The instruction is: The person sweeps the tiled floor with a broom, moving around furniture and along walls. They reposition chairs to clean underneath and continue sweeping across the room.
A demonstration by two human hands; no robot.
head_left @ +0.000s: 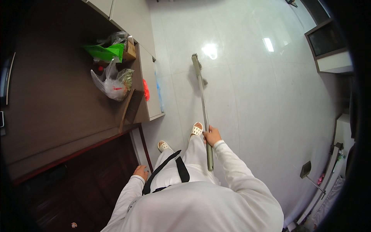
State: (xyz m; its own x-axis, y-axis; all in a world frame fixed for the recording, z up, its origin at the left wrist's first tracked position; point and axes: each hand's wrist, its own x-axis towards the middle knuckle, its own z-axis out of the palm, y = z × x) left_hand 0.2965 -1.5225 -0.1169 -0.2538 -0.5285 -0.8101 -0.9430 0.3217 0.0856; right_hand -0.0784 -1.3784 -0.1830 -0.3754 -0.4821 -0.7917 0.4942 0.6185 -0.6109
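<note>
My right hand (pixel 213 135) grips the handle of a long broom (pixel 203 101) with a metal shaft and a greenish grip. Its head (pixel 196 64), with dark bristles along one side, extends over the tiled floor ahead of my feet. A dark clump (pixel 205 82), perhaps dust or hair, shows beside the shaft near the head. My left hand (pixel 141 172) hangs low beside a dark red wooden door (pixel 95 185); its fingers are partly bent and I see nothing in it.
On the brown counter (pixel 66 101) at left lie a wooden brush (pixel 127 110), a clear plastic bag (pixel 111 85), a green bag (pixel 105 52) and a cardboard box (pixel 130 51). A long-handled dustpan (pixel 306 169) stands at right. A cabinet (pixel 333 65) is at far right.
</note>
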